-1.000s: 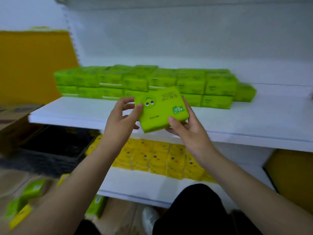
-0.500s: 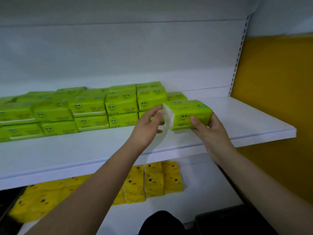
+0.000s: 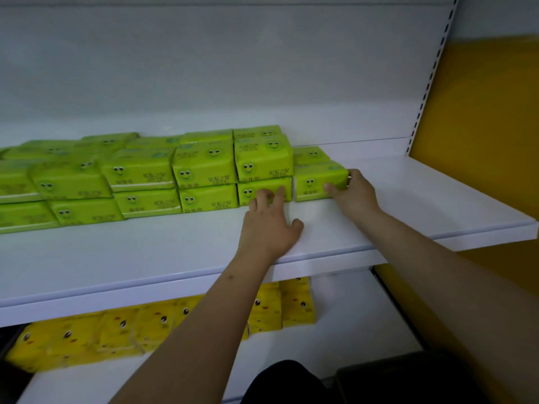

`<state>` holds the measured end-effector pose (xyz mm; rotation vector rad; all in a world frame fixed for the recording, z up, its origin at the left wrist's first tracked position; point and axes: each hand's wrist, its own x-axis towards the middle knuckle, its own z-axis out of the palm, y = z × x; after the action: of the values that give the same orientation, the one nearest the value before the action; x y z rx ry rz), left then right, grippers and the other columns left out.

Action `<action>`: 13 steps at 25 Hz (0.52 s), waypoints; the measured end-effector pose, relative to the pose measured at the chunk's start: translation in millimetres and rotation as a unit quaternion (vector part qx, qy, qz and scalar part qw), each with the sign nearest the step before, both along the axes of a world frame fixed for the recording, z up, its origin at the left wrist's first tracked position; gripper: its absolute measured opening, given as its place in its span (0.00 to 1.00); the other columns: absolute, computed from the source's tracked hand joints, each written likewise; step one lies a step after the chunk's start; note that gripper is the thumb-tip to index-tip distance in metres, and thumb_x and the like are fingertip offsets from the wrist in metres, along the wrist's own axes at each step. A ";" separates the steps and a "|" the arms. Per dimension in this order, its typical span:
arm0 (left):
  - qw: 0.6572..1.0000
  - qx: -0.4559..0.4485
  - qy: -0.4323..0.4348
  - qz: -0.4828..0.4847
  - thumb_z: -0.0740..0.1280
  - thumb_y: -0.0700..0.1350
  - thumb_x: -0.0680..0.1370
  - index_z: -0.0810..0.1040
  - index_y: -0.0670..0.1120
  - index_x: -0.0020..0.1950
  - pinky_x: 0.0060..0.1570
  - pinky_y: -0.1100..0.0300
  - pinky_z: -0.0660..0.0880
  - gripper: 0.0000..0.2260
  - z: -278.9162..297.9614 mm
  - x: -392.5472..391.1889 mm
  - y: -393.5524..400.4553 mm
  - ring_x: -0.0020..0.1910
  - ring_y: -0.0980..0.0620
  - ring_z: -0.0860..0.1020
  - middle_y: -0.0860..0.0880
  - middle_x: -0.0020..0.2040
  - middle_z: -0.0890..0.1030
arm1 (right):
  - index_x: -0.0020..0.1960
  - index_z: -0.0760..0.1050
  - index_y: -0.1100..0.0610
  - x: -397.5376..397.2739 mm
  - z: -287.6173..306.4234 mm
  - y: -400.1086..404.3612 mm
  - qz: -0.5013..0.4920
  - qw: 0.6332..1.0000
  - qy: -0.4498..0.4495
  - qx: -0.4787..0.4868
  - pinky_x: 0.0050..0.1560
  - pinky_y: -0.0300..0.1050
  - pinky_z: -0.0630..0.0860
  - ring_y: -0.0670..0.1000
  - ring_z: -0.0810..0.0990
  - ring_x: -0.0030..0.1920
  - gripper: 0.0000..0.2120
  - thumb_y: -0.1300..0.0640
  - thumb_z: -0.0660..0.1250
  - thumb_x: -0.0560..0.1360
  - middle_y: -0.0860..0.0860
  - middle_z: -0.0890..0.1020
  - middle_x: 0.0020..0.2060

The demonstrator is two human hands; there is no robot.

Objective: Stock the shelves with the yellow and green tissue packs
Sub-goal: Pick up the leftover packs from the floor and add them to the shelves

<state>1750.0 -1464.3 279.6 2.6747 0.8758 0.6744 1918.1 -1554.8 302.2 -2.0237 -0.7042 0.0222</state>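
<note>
A green tissue pack [image 3: 312, 182] with a smiley face sits on the white upper shelf [image 3: 145, 252], at the right end of the green row. My right hand [image 3: 356, 194] grips it, thumb on its front and fingers round its right end. My left hand [image 3: 268, 228] rests on the shelf, its fingertips touching the front of the neighbouring bottom pack. The stacked green packs [image 3: 204, 170] run two high to the left edge of the view. Yellow tissue packs [image 3: 116, 330] stand in a row on the lower shelf [image 3: 350, 330], partly hidden by my left forearm.
Bare shelf surface lies right of the held pack up to the perforated upright [image 3: 420, 112]. A yellow wall panel [image 3: 481, 112] is beyond it. A dark box [image 3: 408, 377] and my black-clad knee [image 3: 285, 380] are at the bottom.
The green pack has gone from held in the air to resting on the shelf against the row. My left hand has let go of it and dropped onto the shelf.
</note>
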 end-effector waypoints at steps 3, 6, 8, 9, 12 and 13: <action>1.000 0.020 0.002 0.002 0.62 0.57 0.76 0.57 0.49 0.78 0.65 0.51 0.65 0.33 -1.0 1.5 -1.5 0.68 0.42 0.63 0.44 0.70 0.62 | 0.61 0.69 0.64 6.4 -4.0 11.8 -0.021 0.998 -0.012 -0.051 0.52 0.50 0.72 0.62 0.77 0.58 0.25 0.48 0.71 0.74 0.61 0.79 0.57; 1.000 0.010 0.006 0.002 0.62 0.57 0.76 0.58 0.49 0.78 0.66 0.51 0.65 0.32 1.4 -0.8 -2.6 0.69 0.43 0.63 0.44 0.70 0.62 | 0.62 0.68 0.65 4.9 4.4 16.4 -0.020 0.997 -0.010 -0.080 0.51 0.49 0.71 0.62 0.76 0.60 0.26 0.48 0.71 0.74 0.63 0.78 0.59; 1.000 0.010 0.019 0.004 0.62 0.57 0.76 0.60 0.48 0.77 0.65 0.51 0.66 0.31 3.6 -3.2 -5.3 0.68 0.42 0.64 0.44 0.70 0.62 | 0.65 0.67 0.65 0.6 10.4 14.1 -0.020 0.993 0.002 -0.118 0.56 0.49 0.71 0.62 0.74 0.63 0.29 0.46 0.70 0.75 0.63 0.76 0.62; 1.000 0.007 0.026 0.003 0.61 0.56 0.77 0.60 0.48 0.77 0.65 0.50 0.67 0.30 5.5 -4.4 -7.8 0.68 0.42 0.66 0.44 0.70 0.63 | 0.68 0.65 0.64 -5.3 14.1 10.9 -0.028 0.990 0.006 -0.141 0.60 0.50 0.70 0.63 0.72 0.65 0.31 0.45 0.69 0.75 0.63 0.73 0.65; 0.999 -0.019 0.047 -0.014 0.60 0.55 0.79 0.60 0.47 0.77 0.64 0.50 0.68 0.28 14.4 -12.9 -15.9 0.68 0.42 0.68 0.44 0.72 0.63 | 0.76 0.54 0.62 -36.6 21.8 0.4 -0.082 0.983 -0.023 -0.165 0.69 0.56 0.63 0.64 0.60 0.72 0.38 0.42 0.63 0.77 0.61 0.59 0.75; 0.999 -0.027 0.041 -0.021 0.59 0.54 0.79 0.61 0.47 0.77 0.64 0.50 0.69 0.27 17.6 -17.8 -18.7 0.68 0.42 0.69 0.44 0.72 0.64 | 0.77 0.53 0.61 -47.6 24.2 -1.0 -0.082 0.984 -0.053 -0.150 0.70 0.56 0.61 0.64 0.58 0.74 0.37 0.42 0.61 0.78 0.61 0.56 0.76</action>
<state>1732.2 -1483.0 297.1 2.6800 0.8444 0.5277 1870.6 -1555.8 326.3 -2.3810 -0.6261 -0.0807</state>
